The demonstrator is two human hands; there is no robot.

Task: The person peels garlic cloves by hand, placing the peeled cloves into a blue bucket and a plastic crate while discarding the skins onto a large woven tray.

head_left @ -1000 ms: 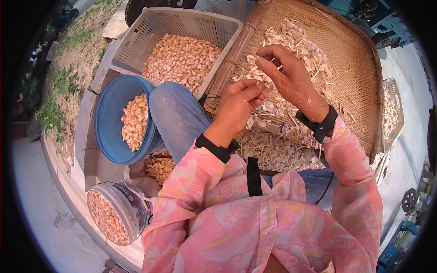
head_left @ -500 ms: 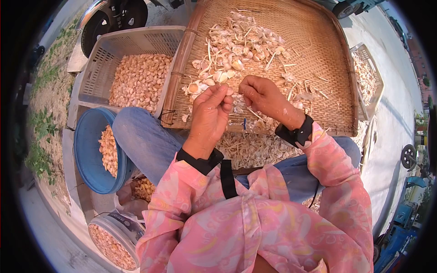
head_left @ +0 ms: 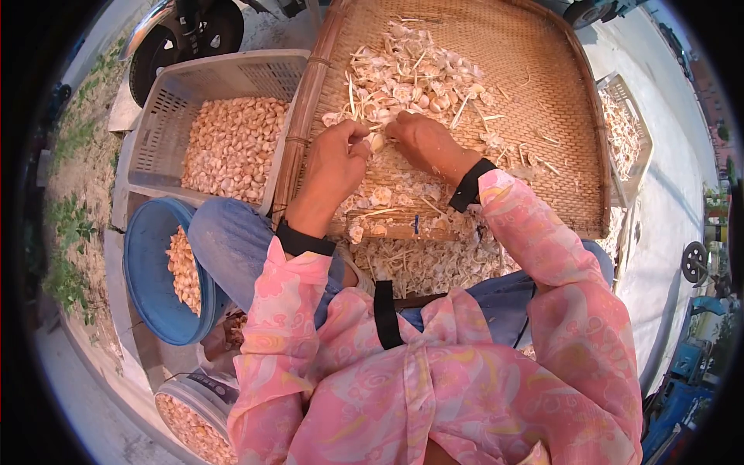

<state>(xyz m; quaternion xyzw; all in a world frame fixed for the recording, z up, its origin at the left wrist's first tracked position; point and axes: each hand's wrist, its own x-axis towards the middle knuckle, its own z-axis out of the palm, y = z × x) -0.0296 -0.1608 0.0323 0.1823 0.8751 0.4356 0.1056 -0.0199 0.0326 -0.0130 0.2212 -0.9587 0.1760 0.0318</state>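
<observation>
Moved: we lowered left hand and right hand onto tray.
Grip: both pinch one garlic clove.
Progress: crate beside left hand well filled — pile beyond remains.

I get a single view, from the camera on the person's head. It looks forward and steeply down, close above the left hand and right hand, over the woven tray; the wide lens bends and darkens the edges.

Bright, hard sunlight; sharp centre – fisheye bending, black vignette at edges.
</observation>
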